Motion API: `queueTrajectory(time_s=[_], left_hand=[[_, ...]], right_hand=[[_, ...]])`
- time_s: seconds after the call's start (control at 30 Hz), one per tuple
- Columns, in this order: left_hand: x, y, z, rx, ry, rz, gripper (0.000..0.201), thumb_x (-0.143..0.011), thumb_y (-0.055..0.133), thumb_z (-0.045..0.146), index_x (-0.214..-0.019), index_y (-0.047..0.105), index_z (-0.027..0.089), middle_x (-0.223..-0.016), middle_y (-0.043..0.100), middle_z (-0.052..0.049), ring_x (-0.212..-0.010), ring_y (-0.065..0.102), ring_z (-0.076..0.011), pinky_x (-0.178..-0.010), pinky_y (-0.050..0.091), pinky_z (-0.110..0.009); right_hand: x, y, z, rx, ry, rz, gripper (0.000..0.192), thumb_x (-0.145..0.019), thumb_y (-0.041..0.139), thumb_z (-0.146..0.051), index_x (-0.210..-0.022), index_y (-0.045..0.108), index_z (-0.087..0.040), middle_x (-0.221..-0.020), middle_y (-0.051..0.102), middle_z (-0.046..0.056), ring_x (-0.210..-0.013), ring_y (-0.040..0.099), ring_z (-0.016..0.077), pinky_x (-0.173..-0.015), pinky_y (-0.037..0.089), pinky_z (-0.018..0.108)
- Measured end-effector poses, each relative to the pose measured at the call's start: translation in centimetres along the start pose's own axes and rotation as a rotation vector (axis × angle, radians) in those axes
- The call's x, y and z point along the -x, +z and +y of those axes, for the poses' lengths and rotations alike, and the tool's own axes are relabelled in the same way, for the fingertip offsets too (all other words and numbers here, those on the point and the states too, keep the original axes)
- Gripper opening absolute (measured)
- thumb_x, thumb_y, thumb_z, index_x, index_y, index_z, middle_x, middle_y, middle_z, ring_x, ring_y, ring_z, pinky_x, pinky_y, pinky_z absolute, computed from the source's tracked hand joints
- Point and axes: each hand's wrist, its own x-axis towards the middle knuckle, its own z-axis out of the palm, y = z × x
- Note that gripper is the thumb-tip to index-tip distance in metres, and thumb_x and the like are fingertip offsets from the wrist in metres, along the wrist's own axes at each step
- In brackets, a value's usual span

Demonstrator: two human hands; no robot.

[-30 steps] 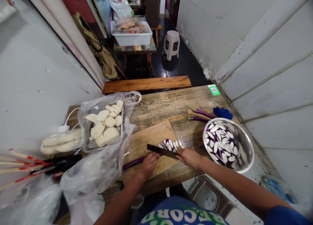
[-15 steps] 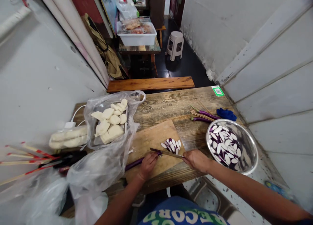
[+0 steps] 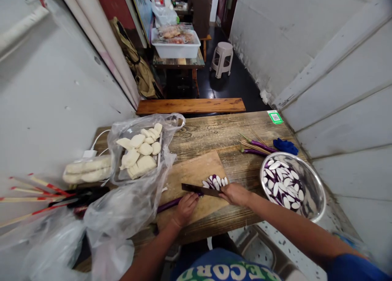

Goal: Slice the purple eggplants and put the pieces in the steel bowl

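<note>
Over the cutting board [image 3: 197, 165], the left hand [image 3: 186, 209] holds a purple eggplant [image 3: 168, 205]; the right hand [image 3: 235, 194] grips a knife [image 3: 200, 189]. Right of the board stands a metal bowl [image 3: 316, 197].

A plastic stool [image 3: 223, 51] stands beyond a wooden bench [image 3: 190, 105], near a white tub [image 3: 177, 51].

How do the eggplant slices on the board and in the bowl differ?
The board slices form a small cluster; the bowl slices form a bigger heap. The board slices lie beside the knife; the bowl slices lie apart from it. Both show white flesh and purple skin.
</note>
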Motion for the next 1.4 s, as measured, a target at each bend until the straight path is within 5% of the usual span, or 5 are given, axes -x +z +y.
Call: queueTrajectory(time_s=[0.27, 0.53, 0.77, 1.1, 1.4], left_hand=[[0.7, -1.6, -0.6, -0.229, -0.160, -0.096, 0.027, -0.088, 0.044, 0.016, -0.112, 0.057, 0.013, -0.110, 0.061, -0.010, -0.105, 0.054, -0.0211, -0.091, 0.045, -0.039], [-4.3, -0.1, 0.8, 0.024, -0.086, -0.017, 0.020, -0.089, 0.042, 0.015, -0.090, 0.062, 0.014, -0.094, 0.064, -0.007, -0.092, 0.056, -0.0165, -0.080, 0.049, -0.034], [-3.8, 0.1, 0.5, 0.018, -0.007, 0.043, 0.021, -0.089, 0.041, 0.012, -0.095, 0.061, 0.012, -0.097, 0.064, -0.009, -0.097, 0.056, -0.0173, -0.081, 0.051, -0.035], [-2.7, 0.8, -0.1, 0.059, -0.032, 0.036, 0.026, -0.089, 0.040, 0.011, -0.104, 0.061, 0.015, -0.097, 0.065, -0.009, -0.100, 0.056, -0.0173, -0.086, 0.049, -0.036], [-3.2, -0.1, 0.1, 0.013, -0.027, -0.014, 0.024, -0.089, 0.039, 0.011, -0.098, 0.062, 0.013, -0.098, 0.064, -0.009, -0.096, 0.055, -0.0170, -0.084, 0.050, -0.036]], right_hand=[[2.7, 1.5, 1.0, -0.093, 0.154, 0.084, 0.036, -0.092, 0.032, -0.033, -0.087, 0.061, -0.013, -0.082, 0.066, 0.010, -0.074, 0.063, 0.0216, -0.060, 0.037, 0.027], [4.2, 0.5, 1.2, -0.099, 0.147, 0.087, 0.035, -0.092, 0.030, -0.032, -0.085, 0.059, -0.013, -0.081, 0.066, 0.010, -0.073, 0.063, 0.0206, -0.060, 0.036, 0.027], [5.6, -0.9, 2.2, -0.023, 0.034, 0.068, 0.037, -0.093, 0.028, -0.033, -0.083, 0.059, -0.013, -0.079, 0.065, 0.010, -0.071, 0.063, 0.0212, -0.058, 0.035, 0.028], [4.8, -2.5, 3.3, -0.038, 0.012, -0.024, 0.034, -0.091, 0.033, -0.033, -0.082, 0.059, -0.014, -0.078, 0.066, 0.011, -0.071, 0.063, 0.0209, -0.057, 0.034, 0.026], [1.7, 0.8, 0.6, -0.103, 0.143, 0.050, 0.035, -0.092, 0.032, -0.032, -0.092, 0.059, -0.011, -0.087, 0.065, 0.012, -0.079, 0.063, 0.0219, -0.065, 0.040, 0.027]])
